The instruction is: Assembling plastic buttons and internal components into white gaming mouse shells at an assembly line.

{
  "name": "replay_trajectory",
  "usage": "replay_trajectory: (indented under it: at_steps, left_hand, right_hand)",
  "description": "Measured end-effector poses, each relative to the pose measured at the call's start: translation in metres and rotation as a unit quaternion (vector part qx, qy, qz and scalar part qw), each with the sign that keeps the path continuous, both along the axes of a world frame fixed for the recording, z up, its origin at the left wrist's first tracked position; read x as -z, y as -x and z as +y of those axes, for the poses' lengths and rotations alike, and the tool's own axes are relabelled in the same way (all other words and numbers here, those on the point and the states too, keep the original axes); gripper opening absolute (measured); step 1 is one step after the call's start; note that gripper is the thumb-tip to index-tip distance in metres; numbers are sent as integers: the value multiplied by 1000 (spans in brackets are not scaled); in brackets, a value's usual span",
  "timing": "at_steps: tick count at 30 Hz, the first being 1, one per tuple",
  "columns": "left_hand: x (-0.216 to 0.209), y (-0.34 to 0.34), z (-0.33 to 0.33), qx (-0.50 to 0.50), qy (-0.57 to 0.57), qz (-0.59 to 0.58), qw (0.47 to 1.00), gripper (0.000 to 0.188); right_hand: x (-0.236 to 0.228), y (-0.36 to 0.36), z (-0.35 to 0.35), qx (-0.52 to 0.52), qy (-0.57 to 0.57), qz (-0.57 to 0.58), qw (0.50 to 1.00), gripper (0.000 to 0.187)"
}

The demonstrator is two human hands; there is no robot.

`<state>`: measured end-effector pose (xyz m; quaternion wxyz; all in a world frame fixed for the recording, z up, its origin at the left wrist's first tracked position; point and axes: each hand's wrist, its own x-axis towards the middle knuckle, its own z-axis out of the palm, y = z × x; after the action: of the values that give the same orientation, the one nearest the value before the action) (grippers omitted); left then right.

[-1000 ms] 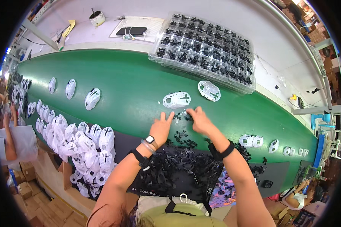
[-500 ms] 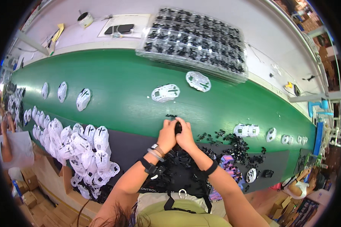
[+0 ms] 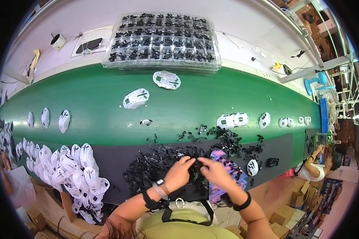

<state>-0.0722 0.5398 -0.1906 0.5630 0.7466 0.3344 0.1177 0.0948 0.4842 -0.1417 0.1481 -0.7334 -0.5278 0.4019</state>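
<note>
My left hand (image 3: pixel 178 173) and my right hand (image 3: pixel 217 174) come together over a heap of small black plastic parts (image 3: pixel 149 165) on a dark mat. Both have their fingers bent and drawn in, with the fingertips nearly meeting at the heap's far side. Whatever they pinch blends into the black parts behind, so I cannot make it out. Beyond them, a few small dark pieces (image 3: pixel 146 122) lie on the green belt. Just right of my right hand is a purple and pink patterned sheet (image 3: pixel 217 192) with black parts scattered on it.
White mouse-shaped plastic shells (image 3: pixel 83 179) are piled at the left. More shells (image 3: pixel 136 98) lie spread along the green belt (image 3: pixel 95 91). Stacked clear trays (image 3: pixel 161 42) of black parts stand at the back. A co-worker (image 3: pixel 317 165) sits at the far right.
My hands have drawn back from the green belt to the black heap and moved slightly apart. The dark object between them before no longer shows. The whole view has turned to the right.
</note>
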Motion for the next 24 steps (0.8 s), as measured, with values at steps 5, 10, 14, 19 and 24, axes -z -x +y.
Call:
replay_trajectory:
  at_steps: [5, 10, 14, 19, 24]
  left_hand:
    - [-3, 22, 89, -152, -260, 262, 917, 60]
    - [50, 17, 127, -188, -177, 390, 884, 66]
    - [63, -17, 109, -183, -204, 354, 894, 58]
    - [55, -75, 71, -155, -161, 272, 936, 67]
    - [58, -103, 64, -146, -131, 166, 966, 58]
  right_hand:
    - [12, -136, 20, 130, -21, -332, 934, 29]
    - [107, -172, 28, 149, -15, -292, 944, 32]
    - [103, -115, 58, 132, -55, -240, 960, 35]
    - [87, -86, 81, 96, -20, -172, 980, 47]
    - [94, -53, 93, 99, -34, -8, 994, 50]
